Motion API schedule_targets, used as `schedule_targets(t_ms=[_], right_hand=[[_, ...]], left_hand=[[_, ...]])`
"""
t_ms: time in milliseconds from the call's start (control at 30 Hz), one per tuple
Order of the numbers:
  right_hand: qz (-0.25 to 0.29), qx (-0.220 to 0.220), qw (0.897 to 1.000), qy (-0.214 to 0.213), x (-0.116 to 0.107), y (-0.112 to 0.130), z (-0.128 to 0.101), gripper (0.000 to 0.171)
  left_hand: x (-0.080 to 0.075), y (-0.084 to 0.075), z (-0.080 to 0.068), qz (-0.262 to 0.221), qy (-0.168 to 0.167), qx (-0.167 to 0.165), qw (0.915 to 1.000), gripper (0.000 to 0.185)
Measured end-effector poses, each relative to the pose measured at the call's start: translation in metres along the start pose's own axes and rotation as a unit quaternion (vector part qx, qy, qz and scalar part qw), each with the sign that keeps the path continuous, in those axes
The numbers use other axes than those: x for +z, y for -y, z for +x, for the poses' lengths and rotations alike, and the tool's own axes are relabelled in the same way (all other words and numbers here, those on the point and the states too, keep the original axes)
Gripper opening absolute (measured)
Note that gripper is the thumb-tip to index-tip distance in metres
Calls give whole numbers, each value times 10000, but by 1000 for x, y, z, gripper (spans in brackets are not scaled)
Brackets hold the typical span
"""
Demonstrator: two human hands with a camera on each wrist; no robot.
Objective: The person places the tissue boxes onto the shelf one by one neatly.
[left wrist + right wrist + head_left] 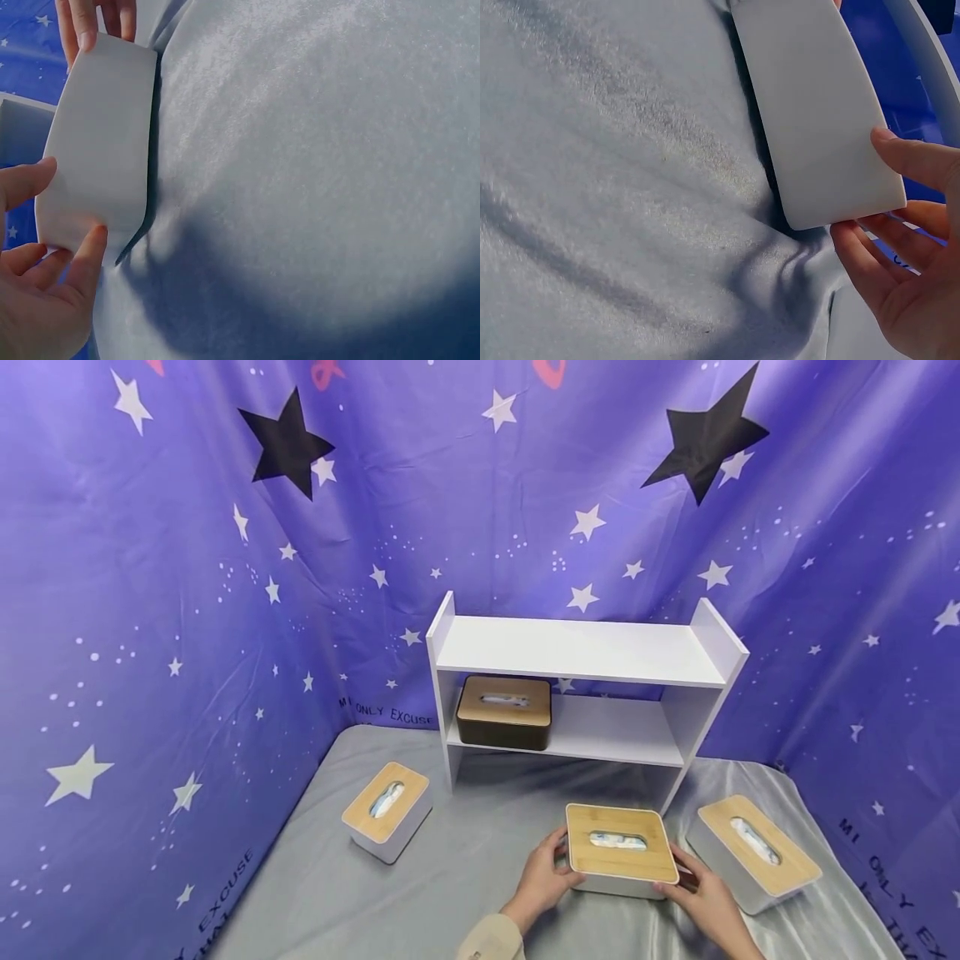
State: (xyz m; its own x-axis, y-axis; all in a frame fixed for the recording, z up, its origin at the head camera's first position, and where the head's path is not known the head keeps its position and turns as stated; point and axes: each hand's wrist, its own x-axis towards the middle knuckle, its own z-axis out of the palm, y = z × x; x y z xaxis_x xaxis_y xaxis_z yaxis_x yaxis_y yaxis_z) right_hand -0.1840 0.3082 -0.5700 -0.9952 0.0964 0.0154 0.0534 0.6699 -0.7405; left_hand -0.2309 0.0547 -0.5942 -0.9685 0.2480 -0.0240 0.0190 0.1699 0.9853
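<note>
A white tissue box with a bamboo lid [621, 852] rests on the grey cloth [465, 868] at the front centre, just before the shelf. My left hand [543, 877] grips its left end, thumb and fingers curled round the corner. Its right end is held the same way by my right hand [701, 893]. In the left wrist view the box's white side [97, 142] runs between my left hand [37, 292] and the right hand's fingertips [97, 22]. The right wrist view shows the box's side [817, 112] against my right hand [907, 247].
A white two-level shelf [585, 652] stands behind, with a dark tissue box [504, 712] on the left of its lower board. Two more white tissue boxes lie on the cloth, one at the left [387, 810] and one at the right [753, 852]. Purple star fabric [150, 610] walls the space.
</note>
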Motion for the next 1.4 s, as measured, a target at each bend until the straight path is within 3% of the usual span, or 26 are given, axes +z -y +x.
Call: schedule_targets(t_ms=[167,567,767,933,1133,1400], right_hand=[[58,-82,9999,-130,-2,3,-2,78],[79,-93,9996,-244,-8,21,-5,79],[341,-400,9954,-795,-9,27,-12,74],[654,-475,9918,-986,-15,38,-11,74],[1059,-946,9808,-1334,-21,52,-11,71],[989,-1067,9769,-1566,-34,67,-14,71]], left_hand=[[-7,-5,0,27,11,193,9998,80],[-20,-17,-5,-290,21,261,9992,80],[-27,-32,-10,-489,123,397,9979,80],[-32,-50,-6,-373,111,507,9980,80],[-38,-67,-5,-277,151,829,9961,80],[-45,-84,-5,-208,183,1257,9917,80]])
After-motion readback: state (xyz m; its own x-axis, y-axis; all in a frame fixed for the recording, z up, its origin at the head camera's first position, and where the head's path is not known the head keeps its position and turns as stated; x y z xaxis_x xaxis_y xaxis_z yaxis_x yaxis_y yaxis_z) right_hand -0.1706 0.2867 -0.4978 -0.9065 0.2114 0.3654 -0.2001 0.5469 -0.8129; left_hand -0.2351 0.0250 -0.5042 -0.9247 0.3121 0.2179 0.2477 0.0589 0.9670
